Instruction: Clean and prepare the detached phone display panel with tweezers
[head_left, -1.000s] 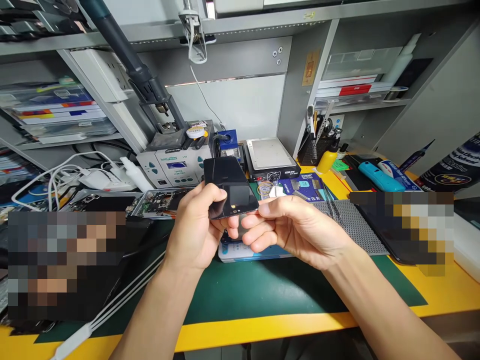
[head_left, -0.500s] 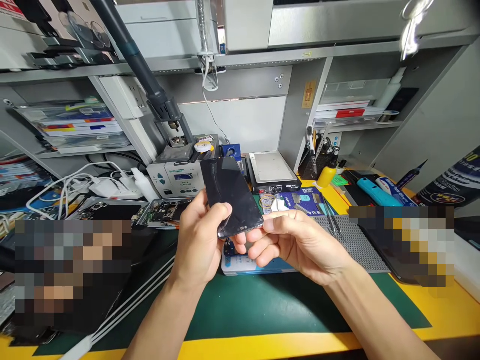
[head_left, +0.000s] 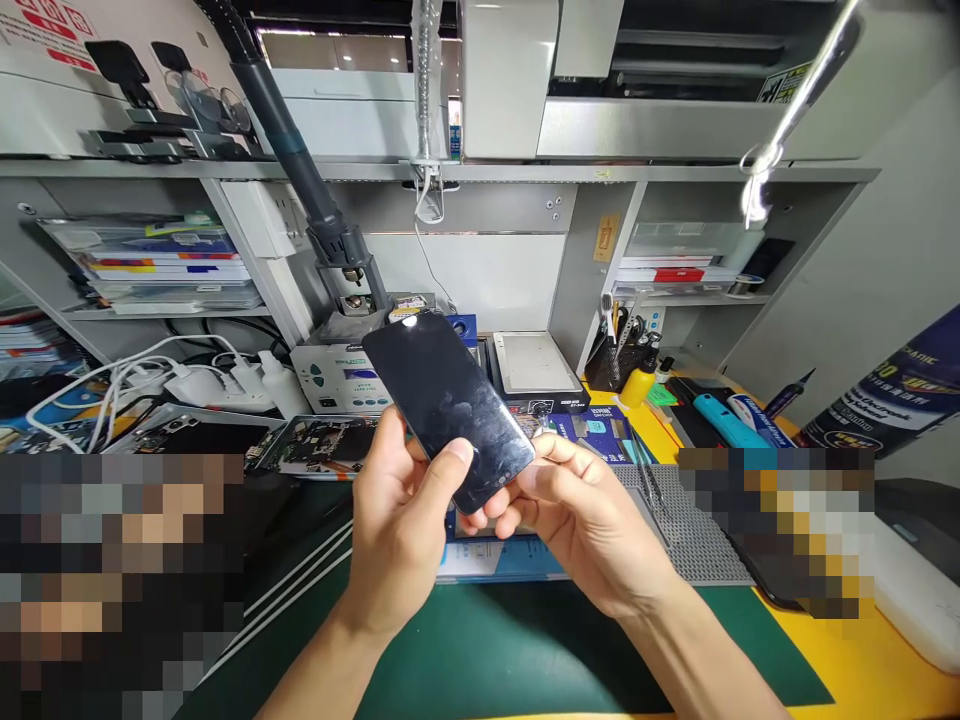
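Note:
A black smartphone (head_left: 450, 410) hangs tilted over the bench, its dark, smudged glass facing me. My left hand (head_left: 409, 510) grips its left side, the thumb lying across the lower glass and the fingers behind. At the lower right corner, the thumb and fingertips of my right hand (head_left: 577, 510) pinch the edge, with other fingers curled under it. Below the hands lies a blue and white flat case (head_left: 499, 562), partly covered by them; a dark part on it is mostly hidden.
A green mat (head_left: 480, 640) covers the bench. Tweezers (head_left: 651, 470) rest on a grey perforated pad (head_left: 701, 540) at right. A flat heating plate (head_left: 536, 365) and a soldering station (head_left: 322, 380) stand behind. Opened device boards (head_left: 322, 445) and white cables (head_left: 300, 580) lie left. Blurred patches hide both sides.
The phone has turned so more of its glass faces me, and smudges now show on it. Both hands still hold it. My view has shifted, showing more of the upper shelf.

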